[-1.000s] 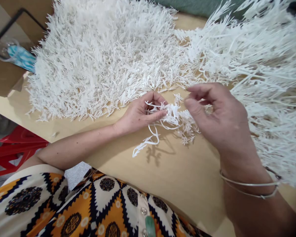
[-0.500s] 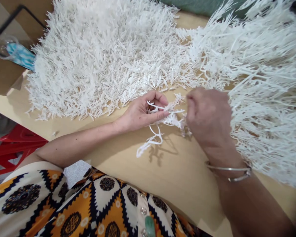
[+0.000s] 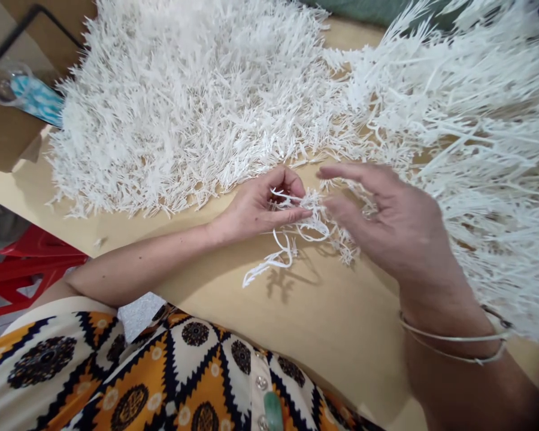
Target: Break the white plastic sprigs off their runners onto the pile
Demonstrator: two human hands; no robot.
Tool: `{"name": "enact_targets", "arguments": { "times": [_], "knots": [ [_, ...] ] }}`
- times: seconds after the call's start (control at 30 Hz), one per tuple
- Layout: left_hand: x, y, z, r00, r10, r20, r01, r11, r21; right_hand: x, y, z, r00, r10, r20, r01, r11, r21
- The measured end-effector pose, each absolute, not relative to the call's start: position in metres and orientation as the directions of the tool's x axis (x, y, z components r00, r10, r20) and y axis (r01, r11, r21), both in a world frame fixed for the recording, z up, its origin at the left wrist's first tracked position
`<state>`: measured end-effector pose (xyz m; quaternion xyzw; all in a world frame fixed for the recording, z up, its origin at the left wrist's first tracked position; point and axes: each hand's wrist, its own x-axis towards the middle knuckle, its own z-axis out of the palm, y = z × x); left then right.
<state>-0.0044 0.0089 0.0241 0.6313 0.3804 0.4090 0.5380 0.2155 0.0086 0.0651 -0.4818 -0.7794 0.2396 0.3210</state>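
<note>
My left hand [image 3: 265, 200] pinches a white artificial plant sprig [image 3: 317, 224] between thumb and fingers, just above the table. A curled strand of the sprig hangs below the thumb. Close by on the right is my right hand [image 3: 386, 215], its thumb and forefinger apart and pointing at the sprig; its other fingers are hidden behind the hand. I see nothing held in it. Beyond my hands spreads a large pile of short white plastic sprigs [image 3: 193, 108]. Longer white branches [image 3: 480, 149] are heaped on the right side.
The pale wooden table [image 3: 332, 323] runs under everything. At the left stand a cardboard box [image 3: 9, 134], a clear cup [image 3: 6, 87] and a blue-and-white patterned packet [image 3: 38, 100]. A red plastic stool [image 3: 27, 263] is beside the table. Green cloth [image 3: 363, 12] lies along the back.
My right hand has gone from closed fingers to thumb and forefinger spread, and its wrist has shifted right. The left hand has stayed nearly still with the sprig.
</note>
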Motion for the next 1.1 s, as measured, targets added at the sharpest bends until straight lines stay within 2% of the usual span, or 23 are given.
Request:
{"name": "enact_targets", "arguments": {
  "times": [0.1,0.23,0.37,0.6,0.83,0.97,1.1],
  "knots": [
    [-0.004,0.009,0.025,0.386,0.914,0.121,-0.003,-0.130,0.991,0.214,0.009,0.060,-0.348,0.935,0.075,0.564,0.273,-0.779],
    [-0.004,0.008,0.025,0.328,0.937,0.123,-0.028,-0.120,0.992,0.213,0.014,0.053,-0.308,0.951,0.016,0.532,0.186,-0.826],
    [-0.004,0.007,0.026,0.250,0.966,0.059,-0.073,-0.042,0.996,0.212,0.015,0.052,-0.312,0.948,0.058,0.494,0.215,-0.842],
    [-0.005,0.009,0.027,0.330,0.944,0.026,-0.044,-0.012,0.999,0.206,0.011,0.050,-0.279,0.952,0.124,0.484,0.251,-0.839],
    [-0.004,0.009,0.024,0.443,0.861,0.250,0.172,-0.355,0.919,0.208,0.012,0.044,-0.093,0.954,0.284,0.428,0.296,-0.854],
    [-0.002,0.009,0.023,0.396,0.880,0.263,0.160,-0.348,0.924,0.205,0.017,0.033,0.018,0.930,0.367,0.489,0.312,-0.814],
    [-0.001,0.009,0.022,0.353,0.903,0.244,0.135,-0.308,0.942,0.214,0.030,0.024,0.053,0.916,0.397,0.490,0.323,-0.810]
  ]
}}
